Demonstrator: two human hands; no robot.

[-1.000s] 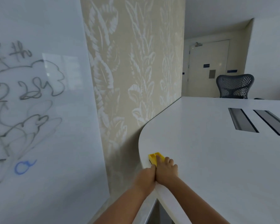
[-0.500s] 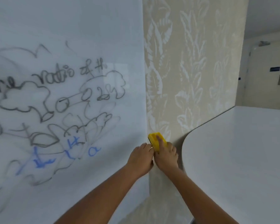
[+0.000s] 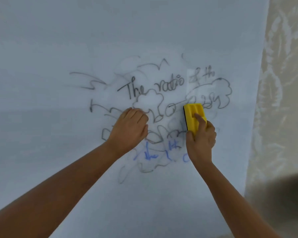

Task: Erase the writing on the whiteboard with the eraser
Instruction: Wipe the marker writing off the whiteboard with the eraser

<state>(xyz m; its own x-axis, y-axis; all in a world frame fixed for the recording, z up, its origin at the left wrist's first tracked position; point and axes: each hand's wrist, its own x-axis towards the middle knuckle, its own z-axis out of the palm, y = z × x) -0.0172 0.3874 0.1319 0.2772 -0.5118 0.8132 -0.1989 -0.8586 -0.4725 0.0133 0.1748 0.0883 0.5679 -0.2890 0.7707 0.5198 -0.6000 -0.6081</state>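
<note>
Eraser [image 3: 193,115] sat gripped in right hand [image 3: 200,140], pressed on whiteboard [image 3: 58,48] over writing [image 3: 139,90]; left hand [image 3: 129,127] curled, empty. Wiping seemed just starting; next needed firm strokes across marks.

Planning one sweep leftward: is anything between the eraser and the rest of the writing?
Yes. The curled left hand covers scribbles left of the eraser, which the right hand holds by the whiteboard. The words above lie uncovered.
</note>
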